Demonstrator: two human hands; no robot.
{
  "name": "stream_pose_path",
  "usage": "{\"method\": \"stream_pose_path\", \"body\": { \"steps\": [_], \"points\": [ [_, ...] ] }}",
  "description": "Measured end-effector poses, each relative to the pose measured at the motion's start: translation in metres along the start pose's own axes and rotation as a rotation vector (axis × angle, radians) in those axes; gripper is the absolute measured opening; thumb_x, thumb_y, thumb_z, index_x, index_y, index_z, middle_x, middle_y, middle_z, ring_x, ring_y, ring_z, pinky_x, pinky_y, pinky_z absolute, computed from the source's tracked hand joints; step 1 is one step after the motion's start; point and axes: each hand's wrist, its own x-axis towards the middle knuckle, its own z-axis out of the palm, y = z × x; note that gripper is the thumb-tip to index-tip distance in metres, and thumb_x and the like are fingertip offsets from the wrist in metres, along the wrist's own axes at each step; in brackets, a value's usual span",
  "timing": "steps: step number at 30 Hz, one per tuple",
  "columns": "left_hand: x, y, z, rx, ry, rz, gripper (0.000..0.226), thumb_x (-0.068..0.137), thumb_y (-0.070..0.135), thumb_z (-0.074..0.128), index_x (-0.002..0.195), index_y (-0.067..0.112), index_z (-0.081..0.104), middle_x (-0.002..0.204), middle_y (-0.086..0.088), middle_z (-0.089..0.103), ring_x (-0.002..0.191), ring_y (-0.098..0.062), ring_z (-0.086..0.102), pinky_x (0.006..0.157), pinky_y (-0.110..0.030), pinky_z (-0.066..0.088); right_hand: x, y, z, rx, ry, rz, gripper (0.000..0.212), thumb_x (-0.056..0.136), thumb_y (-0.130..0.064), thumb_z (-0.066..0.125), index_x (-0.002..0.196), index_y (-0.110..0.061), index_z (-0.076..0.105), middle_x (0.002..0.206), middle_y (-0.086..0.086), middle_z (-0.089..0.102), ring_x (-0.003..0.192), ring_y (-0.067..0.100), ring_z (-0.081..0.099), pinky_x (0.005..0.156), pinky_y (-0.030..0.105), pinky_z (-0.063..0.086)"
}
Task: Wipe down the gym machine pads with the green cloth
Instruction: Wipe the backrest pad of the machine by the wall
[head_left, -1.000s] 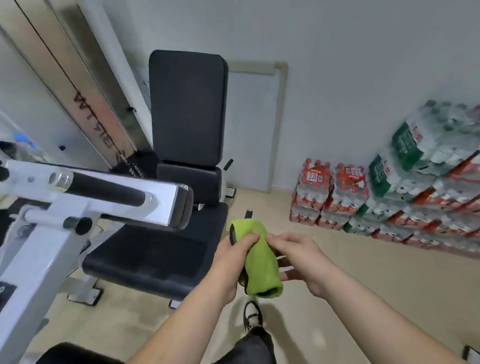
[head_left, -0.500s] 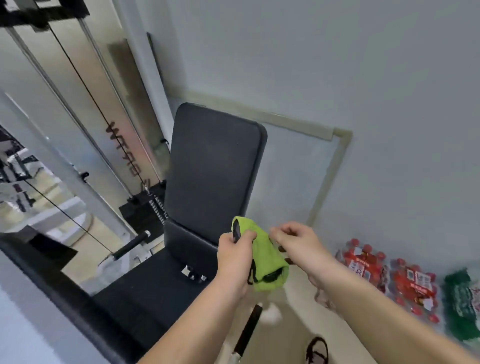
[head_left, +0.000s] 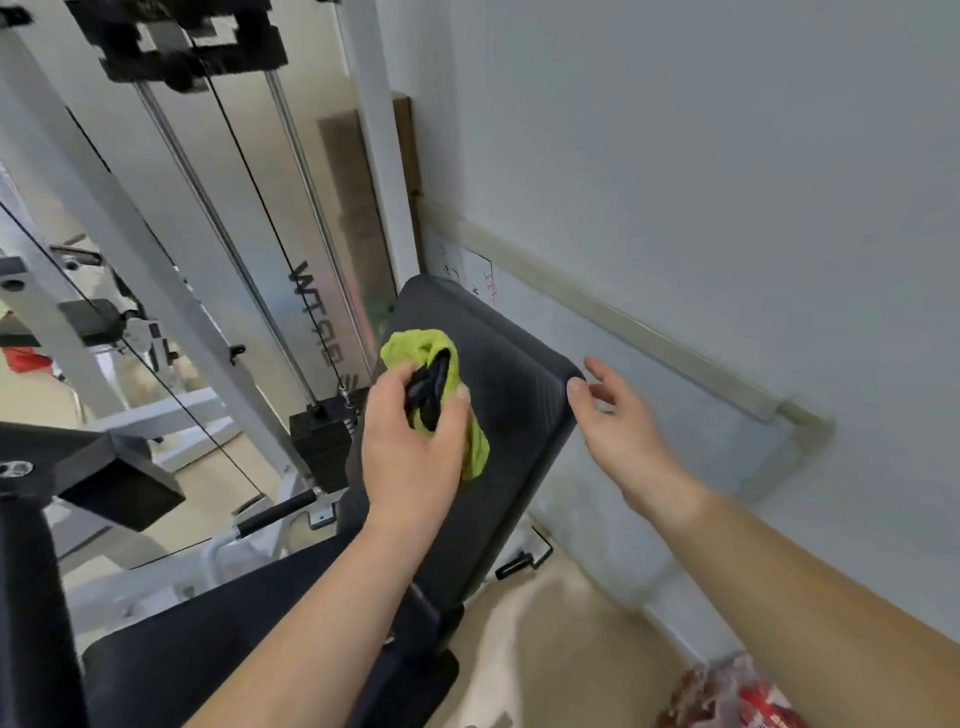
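The green cloth (head_left: 448, 364), bunched with a black strap showing in it, is gripped by my left hand (head_left: 410, 441) and held against the upper left part of the black back pad (head_left: 519, 415). My right hand (head_left: 618, 421) hovers by the pad's right edge with fingers spread and relaxed, holding nothing; whether a fingertip touches the edge is unclear. The black seat pad (head_left: 218, 639) lies below, partly hidden by my left forearm.
White machine frame posts (head_left: 130, 218), guide rods, a cable and the black weight stack (head_left: 322, 441) stand to the left. A black padded arm (head_left: 104, 467) juts in at lower left. The wall with a whiteboard (head_left: 649, 405) is close on the right. Packed bottles (head_left: 737, 696) sit on the floor.
My view has moved closer to the back pad. My right hand has let go of the cloth and moved right. My left hand has brought the cloth onto the back pad.
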Motion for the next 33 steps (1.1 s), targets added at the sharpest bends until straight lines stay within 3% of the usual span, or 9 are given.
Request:
{"method": "stream_pose_path", "body": {
  "steps": [4, 6, 11, 18, 20, 25, 28, 30, 33],
  "points": [
    [0.005, -0.008, 0.046, 0.279, -0.153, 0.377, 0.041, 0.086, 0.049, 0.072, 0.121, 0.029, 0.066, 0.123, 0.002, 0.050, 0.115, -0.019, 0.049, 0.100, -0.038, 0.045, 0.012, 0.004, 0.009, 0.067, -0.010, -0.020, 0.039, 0.106, -0.037, 0.056, 0.145, -0.035, 0.059, 0.119, -0.008, 0.071, 0.112, 0.011, 0.068, 0.100, 0.043, 0.058],
    [0.012, -0.020, 0.063, 0.355, -0.147, 0.386, 0.045, 0.083, 0.058, 0.072, 0.119, 0.031, 0.066, 0.126, -0.001, 0.047, 0.116, -0.026, 0.046, 0.096, -0.045, 0.042, 0.019, 0.005, 0.008, 0.057, 0.010, -0.002, 0.030, 0.104, -0.036, 0.059, 0.133, -0.038, 0.065, 0.098, -0.008, 0.074, 0.092, 0.010, 0.070, 0.093, 0.048, 0.061],
    [0.047, -0.044, 0.070, 0.395, -0.062, 0.515, 0.048, 0.086, 0.050, 0.071, 0.126, 0.029, 0.058, 0.137, -0.011, 0.050, 0.118, -0.033, 0.047, 0.093, -0.045, 0.038, 0.036, -0.007, 0.006, -0.054, 0.036, -0.053, 0.026, 0.086, -0.054, 0.069, 0.106, -0.038, 0.072, 0.090, -0.010, 0.073, 0.087, 0.013, 0.069, 0.091, 0.052, 0.060],
    [0.104, -0.071, 0.072, 0.271, 0.052, -0.127, 0.059, 0.101, 0.037, 0.055, 0.154, 0.022, 0.036, 0.141, -0.018, 0.040, 0.124, -0.043, 0.041, 0.103, -0.050, 0.036, 0.034, 0.005, 0.015, -0.068, 0.075, -0.077, 0.028, 0.094, -0.051, 0.064, 0.116, -0.034, 0.068, 0.088, -0.020, 0.062, 0.083, 0.003, 0.057, 0.097, 0.045, 0.056],
    [0.078, -0.055, 0.085, 0.218, 0.084, -0.163, 0.056, 0.102, 0.032, 0.054, 0.153, 0.019, 0.037, 0.137, -0.019, 0.040, 0.119, -0.041, 0.042, 0.100, -0.049, 0.037, 0.032, 0.007, 0.017, -0.059, 0.097, -0.080, 0.028, 0.095, -0.050, 0.064, 0.118, -0.034, 0.069, 0.090, -0.021, 0.062, 0.086, 0.003, 0.057, 0.099, 0.047, 0.057],
    [-0.029, -0.051, 0.084, 0.172, -0.186, 0.360, 0.054, 0.086, 0.019, 0.058, 0.138, 0.022, 0.044, 0.130, -0.014, 0.041, 0.108, -0.035, 0.045, 0.094, -0.043, 0.046, 0.031, 0.003, 0.019, 0.015, 0.153, -0.100, 0.026, 0.087, -0.053, 0.066, 0.107, -0.037, 0.071, 0.084, -0.014, 0.072, 0.081, 0.010, 0.064, 0.091, 0.053, 0.060],
    [0.005, -0.087, 0.058, 0.291, -0.310, 0.620, 0.062, 0.077, 0.010, 0.066, 0.133, 0.028, 0.048, 0.130, -0.015, 0.047, 0.108, -0.037, 0.048, 0.096, -0.045, 0.047, 0.030, 0.006, 0.018, -0.012, 0.153, -0.133, 0.018, 0.097, -0.043, 0.067, 0.112, -0.033, 0.070, 0.079, -0.013, 0.068, 0.076, 0.008, 0.061, 0.088, 0.045, 0.059],
    [0.033, -0.116, 0.046, 0.370, -0.253, 0.468, 0.066, 0.078, 0.005, 0.070, 0.135, 0.028, 0.047, 0.133, -0.016, 0.046, 0.113, -0.038, 0.045, 0.097, -0.046, 0.046, 0.029, 0.007, 0.018, -0.047, 0.143, -0.133, 0.027, 0.097, -0.048, 0.064, 0.117, -0.031, 0.069, 0.087, -0.010, 0.070, 0.081, 0.010, 0.063, 0.091, 0.049, 0.060],
    [0.029, -0.142, 0.051, 0.282, -0.039, -0.294, 0.057, 0.097, 0.018, 0.059, 0.149, 0.021, 0.037, 0.138, -0.019, 0.039, 0.122, -0.042, 0.044, 0.103, -0.051, 0.041, 0.026, 0.006, 0.020, -0.068, 0.135, -0.122, 0.031, 0.098, -0.050, 0.061, 0.122, -0.031, 0.067, 0.102, -0.007, 0.074, 0.098, 0.014, 0.068, 0.096, 0.052, 0.058]
  ]
}}
